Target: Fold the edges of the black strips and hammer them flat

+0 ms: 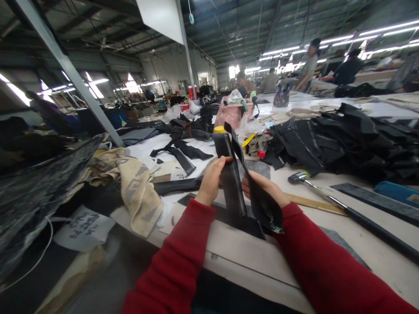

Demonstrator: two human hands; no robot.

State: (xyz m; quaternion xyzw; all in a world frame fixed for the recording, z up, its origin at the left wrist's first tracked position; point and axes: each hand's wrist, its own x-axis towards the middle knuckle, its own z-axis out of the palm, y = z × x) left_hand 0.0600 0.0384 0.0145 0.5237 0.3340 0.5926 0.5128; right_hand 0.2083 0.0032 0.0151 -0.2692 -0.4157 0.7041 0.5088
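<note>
My left hand (pixel 211 179) grips a stiff black strip (pixel 231 174) held upright over the table edge, fingers wrapped round its left side. My right hand (pixel 264 187) holds a floppy black leather piece (pixel 258 196) that curls up beside the strip and hangs down past my wrist. Both sleeves are red. The two pieces touch near their tops. Under them a flat black panel (pixel 244 224) lies on the white worktable (pixel 235 255).
A hammer (pixel 343 207) and a wooden ruler (pixel 316 204) lie to the right. A big heap of black leather (pixel 347 137) fills the back right. A patterned beige cloth (pixel 137 183) and black strips (pixel 183 155) lie left. People stand at far tables.
</note>
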